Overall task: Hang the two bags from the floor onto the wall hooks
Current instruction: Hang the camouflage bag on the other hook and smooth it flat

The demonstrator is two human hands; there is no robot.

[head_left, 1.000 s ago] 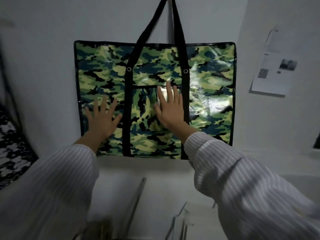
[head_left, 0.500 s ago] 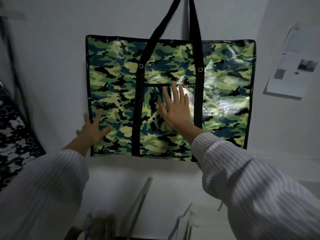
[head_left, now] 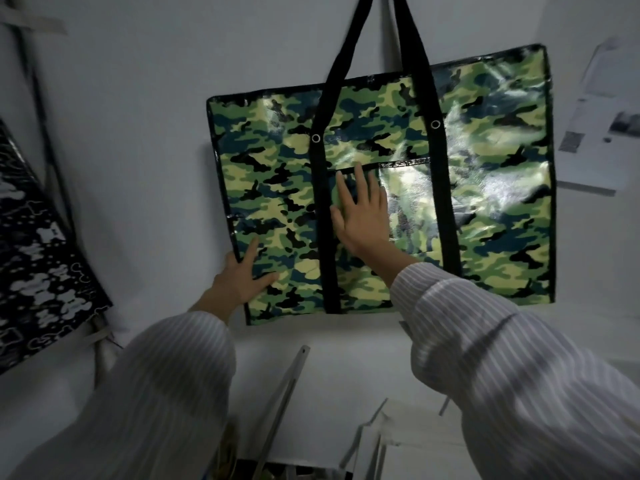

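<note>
A large green camouflage bag (head_left: pixel 485 188) hangs flat against the white wall by its black straps (head_left: pixel 412 46), which run up out of the top of the frame; the hook is out of sight. My right hand (head_left: pixel 363 213) lies flat and spread on the bag's front pocket. At the bag's lower left corner, my left hand (head_left: pixel 242 275) rests with fingers apart on the edge. A second bag, black with white patterns (head_left: pixel 38 261), hangs at the far left, partly cut off by the frame.
Printed paper sheets (head_left: pixel 602 123) are stuck to the wall at the right. A thin metal bar (head_left: pixel 284 400) and white frame pieces (head_left: pixel 374 441) stand below the bag. A dark cable (head_left: pixel 41 109) runs down the wall at left.
My view has swung left, so the camouflage bag sits further right and the black patterned bag shows more. My left hand slid down from the bag's face to its lower left corner.
</note>
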